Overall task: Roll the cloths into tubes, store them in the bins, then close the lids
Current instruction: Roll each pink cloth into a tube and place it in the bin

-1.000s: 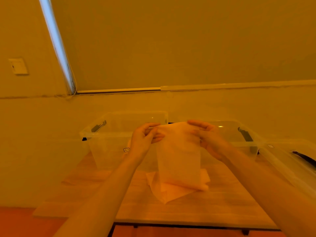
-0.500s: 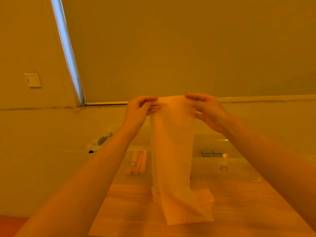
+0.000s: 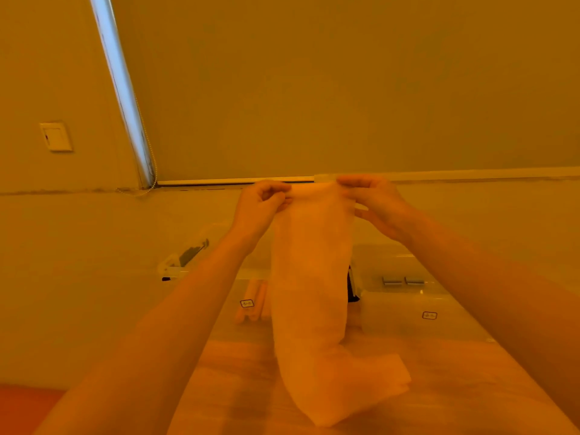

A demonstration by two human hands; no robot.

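Both forearms reach forward and up from the bottom corners, bare, converging toward the middle. On the table (image 3: 455, 387), nearest of all, the lower end of the cloth (image 3: 310, 277) folds and rests on the wood, with open tabletop to its left and right. The cloth hangs from there straight up as one long strip, slightly creased, its top edge stretched level between the two hands. The left hand (image 3: 257, 208) has thumb and curled fingers pinching the top left corner; the right hand (image 3: 379, 205) pinches the top right corner the same way, knuckles toward the wall. One cloth is in hand.

Behind the strip stand two clear bins. The left bin (image 3: 188, 262) shows its rim and a dark latch, and through its front wall a few rolled cloths (image 3: 254, 301) lie together on the bottom; the exact count is hard to tell, though at least two tubes show. The right bin (image 3: 408, 309) sits just beside it, a small label on its front wall; two small grey pieces show near its back rim. The hanging strip covers the gap between the bins.

Farther back, a plain wall carries a switch plate (image 3: 56, 136) at left, and a lowered window blind (image 3: 345, 83) fills the top, a bright strip along its left edge.
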